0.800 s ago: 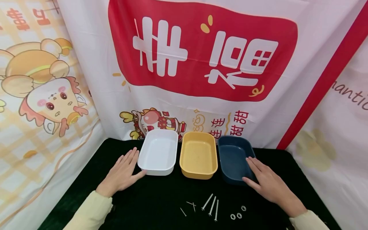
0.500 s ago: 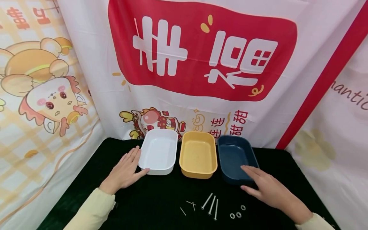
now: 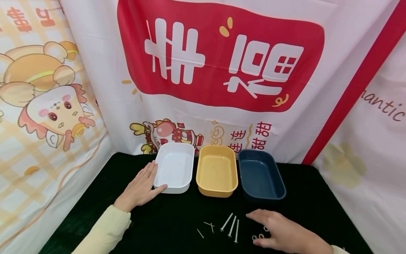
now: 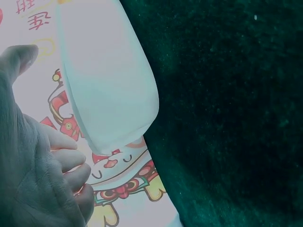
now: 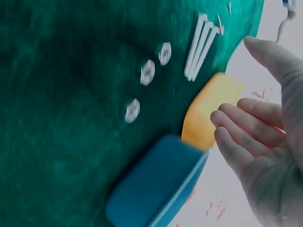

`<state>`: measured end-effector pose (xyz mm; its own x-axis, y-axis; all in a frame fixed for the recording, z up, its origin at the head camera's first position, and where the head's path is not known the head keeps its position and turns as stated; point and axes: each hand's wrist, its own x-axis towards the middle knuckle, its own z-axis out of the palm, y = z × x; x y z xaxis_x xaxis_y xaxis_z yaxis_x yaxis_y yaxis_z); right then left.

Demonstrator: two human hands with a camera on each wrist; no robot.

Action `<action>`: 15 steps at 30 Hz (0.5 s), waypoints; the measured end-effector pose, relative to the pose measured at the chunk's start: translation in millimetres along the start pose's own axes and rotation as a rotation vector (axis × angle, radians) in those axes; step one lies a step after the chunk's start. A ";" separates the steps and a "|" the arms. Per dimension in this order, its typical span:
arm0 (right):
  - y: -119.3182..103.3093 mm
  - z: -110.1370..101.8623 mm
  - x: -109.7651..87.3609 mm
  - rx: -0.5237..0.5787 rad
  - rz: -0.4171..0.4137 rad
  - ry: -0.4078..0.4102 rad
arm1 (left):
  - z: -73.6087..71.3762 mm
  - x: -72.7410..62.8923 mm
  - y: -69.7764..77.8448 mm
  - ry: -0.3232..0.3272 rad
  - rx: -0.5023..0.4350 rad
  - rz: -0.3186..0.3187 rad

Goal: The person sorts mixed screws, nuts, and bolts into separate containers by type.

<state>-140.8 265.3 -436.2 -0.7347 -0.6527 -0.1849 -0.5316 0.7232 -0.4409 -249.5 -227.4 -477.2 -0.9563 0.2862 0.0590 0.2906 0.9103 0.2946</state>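
My left hand (image 3: 138,187) lies with straight fingers along the left side of the white tray (image 3: 175,169), its thumb by the near corner. Over the nuts (image 3: 254,237) at the right front, my right hand (image 3: 282,229) hovers with thumb and fingers spread apart, holding nothing. It partly covers the nuts in the head view; all three nuts (image 5: 147,72) show in the right wrist view. Three long bolts (image 3: 233,227) lie just left of that hand. Farther left are several thin nails (image 3: 200,233), some crossing.
A yellow tray (image 3: 217,195) and a dark blue tray (image 3: 264,198) stand in a row right of the white one, against the back cloth (image 3: 158,116). Dark green fabric (image 3: 165,225) covers the table. Printed cloths hang at both sides.
My right hand has left the blue tray's near right side and come toward the front, over the nuts. My left hand has shifted slightly right against the white tray.
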 end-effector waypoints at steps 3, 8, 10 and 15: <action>-7.4 8.6 1.8 0.041 0.009 -0.073 | 0.7 1.3 -0.7 -0.005 0.002 0.000; -14.0 22.6 8.6 0.019 -0.086 -0.150 | 2.4 2.6 -2.2 -0.008 0.004 -0.002; -14.3 27.3 11.9 -0.025 -0.162 -0.152 | 3.1 3.0 -2.5 -0.009 0.002 -0.004; -12.0 39.1 20.0 -0.082 -0.330 -0.112 | 5.3 4.1 -3.0 -0.016 -0.007 -0.011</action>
<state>-132.6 234.8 -469.0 -0.4697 -0.8714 -0.1414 -0.7678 0.4823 -0.4217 -254.1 -227.4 -482.9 -0.9589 0.2808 0.0400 0.2795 0.9116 0.3016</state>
